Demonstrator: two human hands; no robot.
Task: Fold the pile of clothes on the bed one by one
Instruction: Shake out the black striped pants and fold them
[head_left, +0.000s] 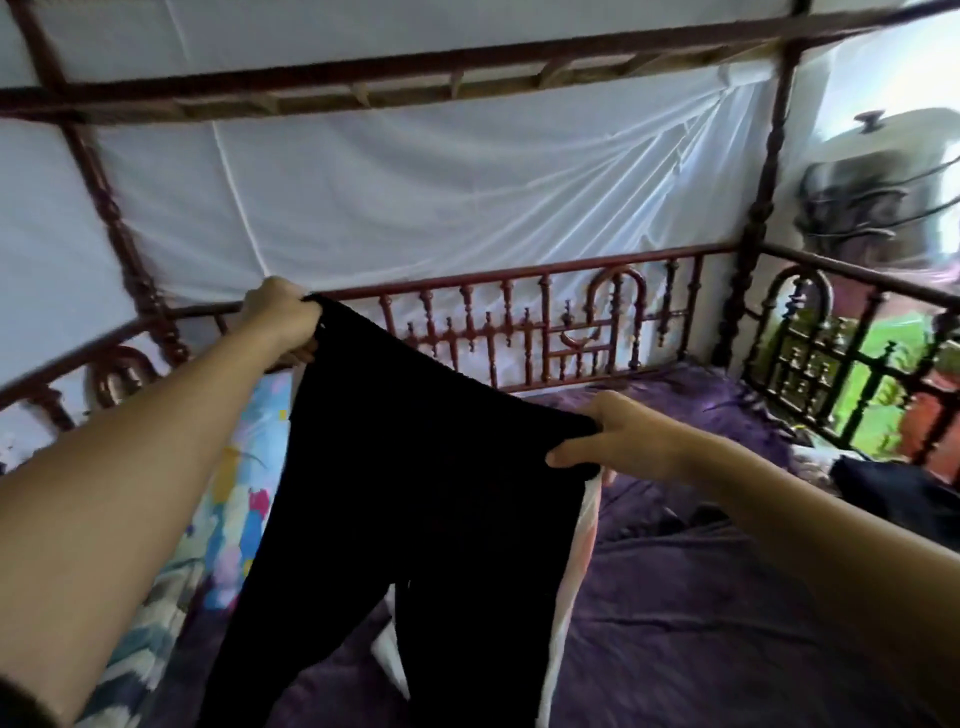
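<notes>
A pair of black trousers (415, 493) hangs spread in the air above the bed, waistband up, both legs dangling toward the purple bedspread (701, 623). My left hand (283, 317) grips the left corner of the waistband, raised higher. My right hand (618, 436) pinches the right corner, lower and nearer the bed. A pale pink and white garment (576, 561) lies on the bed behind the trousers, mostly hidden by them. A dark blue garment (893, 493) lies at the bed's right edge.
A colourful patterned pillow (244, 499) lies at the left. The red wooden bed railing (545, 332) runs along the far side and right, with posts and a top frame. White mosquito netting (389, 197) hangs behind. A fan (878, 202) stands outside at right.
</notes>
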